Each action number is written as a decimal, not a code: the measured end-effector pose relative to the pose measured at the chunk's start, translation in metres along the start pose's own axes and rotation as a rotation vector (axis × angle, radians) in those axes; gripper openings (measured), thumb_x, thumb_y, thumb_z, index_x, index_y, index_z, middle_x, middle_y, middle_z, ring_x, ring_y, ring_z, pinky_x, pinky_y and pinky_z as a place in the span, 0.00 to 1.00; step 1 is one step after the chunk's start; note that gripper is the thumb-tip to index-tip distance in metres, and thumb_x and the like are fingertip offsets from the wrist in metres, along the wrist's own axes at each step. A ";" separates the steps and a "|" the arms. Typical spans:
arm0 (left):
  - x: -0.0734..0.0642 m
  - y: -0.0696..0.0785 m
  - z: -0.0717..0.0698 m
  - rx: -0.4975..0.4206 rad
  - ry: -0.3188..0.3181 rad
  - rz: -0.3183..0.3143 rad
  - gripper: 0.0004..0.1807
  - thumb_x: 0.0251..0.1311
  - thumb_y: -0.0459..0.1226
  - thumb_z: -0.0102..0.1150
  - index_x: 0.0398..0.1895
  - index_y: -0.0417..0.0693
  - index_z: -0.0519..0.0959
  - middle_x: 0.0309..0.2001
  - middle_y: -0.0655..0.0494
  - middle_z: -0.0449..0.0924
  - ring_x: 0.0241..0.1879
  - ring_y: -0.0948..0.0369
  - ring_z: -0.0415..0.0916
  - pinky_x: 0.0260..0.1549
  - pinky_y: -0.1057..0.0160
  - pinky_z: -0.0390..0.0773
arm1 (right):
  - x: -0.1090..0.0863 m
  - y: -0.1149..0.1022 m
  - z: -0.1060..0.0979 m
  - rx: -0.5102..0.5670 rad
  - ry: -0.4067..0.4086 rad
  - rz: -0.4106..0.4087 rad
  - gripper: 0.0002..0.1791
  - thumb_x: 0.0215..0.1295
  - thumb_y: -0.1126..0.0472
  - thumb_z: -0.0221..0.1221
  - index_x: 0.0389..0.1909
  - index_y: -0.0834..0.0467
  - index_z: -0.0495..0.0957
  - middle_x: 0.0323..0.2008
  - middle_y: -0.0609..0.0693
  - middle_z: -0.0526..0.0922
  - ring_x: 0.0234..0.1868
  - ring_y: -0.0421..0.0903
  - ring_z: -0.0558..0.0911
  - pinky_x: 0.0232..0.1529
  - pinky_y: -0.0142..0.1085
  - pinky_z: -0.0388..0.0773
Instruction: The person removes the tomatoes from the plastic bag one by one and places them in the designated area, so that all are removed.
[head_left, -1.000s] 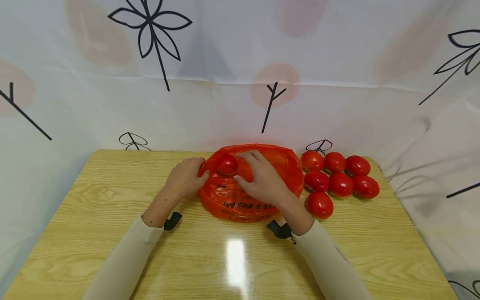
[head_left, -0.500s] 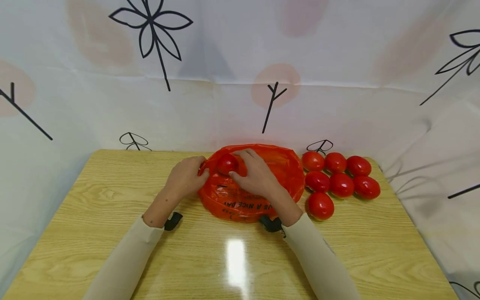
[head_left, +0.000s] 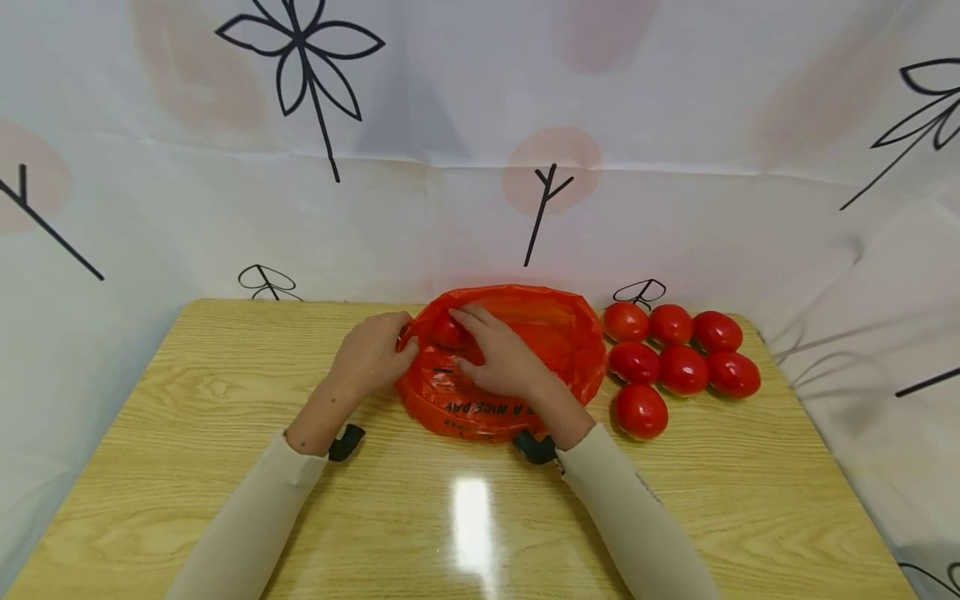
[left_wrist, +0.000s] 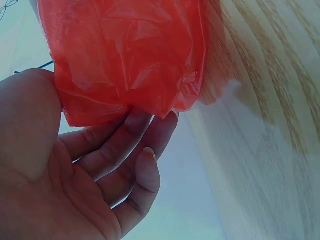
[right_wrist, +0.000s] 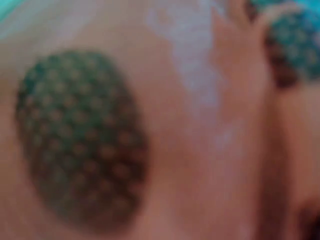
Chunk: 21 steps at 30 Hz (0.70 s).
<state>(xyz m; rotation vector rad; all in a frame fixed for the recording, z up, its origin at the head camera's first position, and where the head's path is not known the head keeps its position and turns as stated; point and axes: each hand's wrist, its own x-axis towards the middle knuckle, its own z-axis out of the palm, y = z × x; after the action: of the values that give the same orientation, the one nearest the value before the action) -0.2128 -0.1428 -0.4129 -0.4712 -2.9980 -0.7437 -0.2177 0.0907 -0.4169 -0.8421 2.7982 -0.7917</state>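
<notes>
A red plastic bag [head_left: 502,417] with dark printing lies with its mouth spread wide at the far middle of the table. My left hand [head_left: 367,350] grips its left rim; in the left wrist view the fingers [left_wrist: 145,170] curl behind the red film. Inside the bag's left part sits a glossy red tomato [head_left: 444,333]. My right hand [head_left: 502,354] reaches over the bag from the right, its extended fingers overlapping the tomato and the thumb spread below. The right wrist view is blurred, showing a reddish surface and a dark green, bumpy oval patch [right_wrist: 82,140].
Several glossy red tomatoes [head_left: 682,371] stand grouped just right of the bag. Everything lies on a pale wooden table [head_left: 225,400], whose back edge meets a white cloth [head_left: 420,225] with black line drawings.
My right hand has moved left across the bag until its fingers cover part of the tomato. The tomato now looks darker. My left hand has stayed at the rim.
</notes>
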 end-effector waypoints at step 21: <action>-0.002 0.001 0.001 0.008 -0.009 0.007 0.10 0.72 0.39 0.59 0.46 0.41 0.81 0.30 0.52 0.77 0.28 0.55 0.72 0.26 0.59 0.74 | 0.007 0.001 0.012 -0.016 0.111 -0.012 0.31 0.68 0.53 0.71 0.70 0.54 0.75 0.65 0.53 0.74 0.62 0.52 0.78 0.66 0.49 0.78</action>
<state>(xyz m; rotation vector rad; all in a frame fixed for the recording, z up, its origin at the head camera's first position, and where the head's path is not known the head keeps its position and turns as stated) -0.2107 -0.1424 -0.4135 -0.4852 -3.0050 -0.7305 -0.2212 0.0821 -0.4271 -0.8432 2.9018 -0.8445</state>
